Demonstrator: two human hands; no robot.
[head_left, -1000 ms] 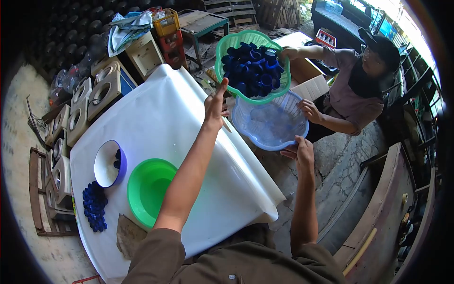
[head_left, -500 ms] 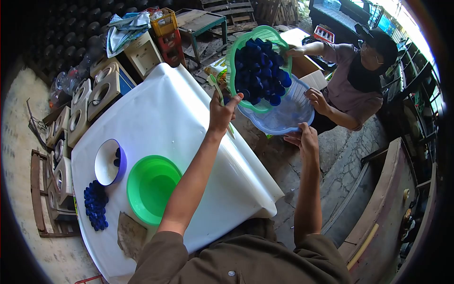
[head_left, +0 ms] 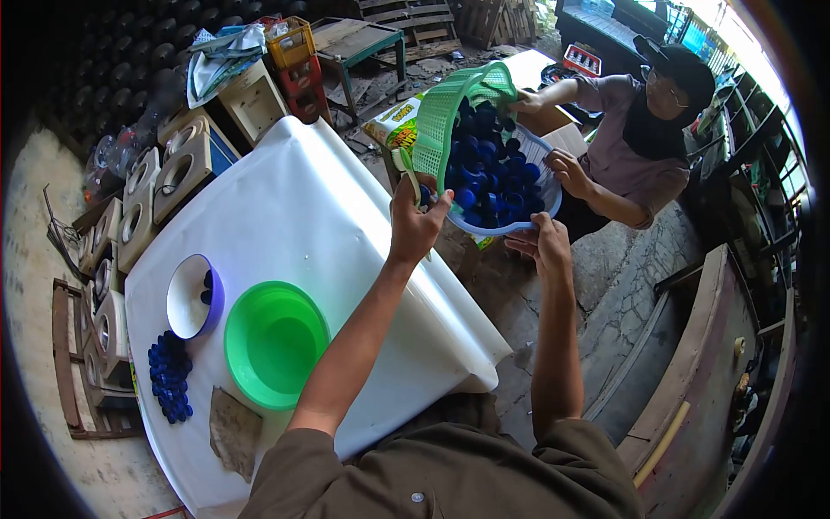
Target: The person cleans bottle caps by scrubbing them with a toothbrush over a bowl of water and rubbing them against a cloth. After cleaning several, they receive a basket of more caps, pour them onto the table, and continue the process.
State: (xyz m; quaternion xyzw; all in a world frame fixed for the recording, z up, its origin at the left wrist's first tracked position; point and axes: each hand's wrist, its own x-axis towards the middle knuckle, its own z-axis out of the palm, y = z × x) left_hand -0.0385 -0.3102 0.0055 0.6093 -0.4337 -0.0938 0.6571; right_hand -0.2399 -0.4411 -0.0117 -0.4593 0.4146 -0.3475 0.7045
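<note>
A green basket (head_left: 435,121) is tilted over a light blue basket (head_left: 546,195), and dark blue bottle caps (head_left: 488,169) lie across both. My left hand (head_left: 418,216) is closed on the near rim of the green basket, with a thin pale green strip beside it. The light blue basket's near rim is pinched by my right hand (head_left: 546,242). Opposite me a co-worker (head_left: 635,138) has one hand on the green basket and the other on the light blue one.
A white-covered table (head_left: 346,285) bears a green basin (head_left: 277,344), a white and purple bowl (head_left: 192,297), a pile of blue caps (head_left: 170,376) and a brown scrap (head_left: 233,432). Crates (head_left: 298,73) and a wooden table (head_left: 354,41) stand behind.
The green basket has tipped further toward the light blue basket, and caps have slid into the latter. The view has shifted slightly.
</note>
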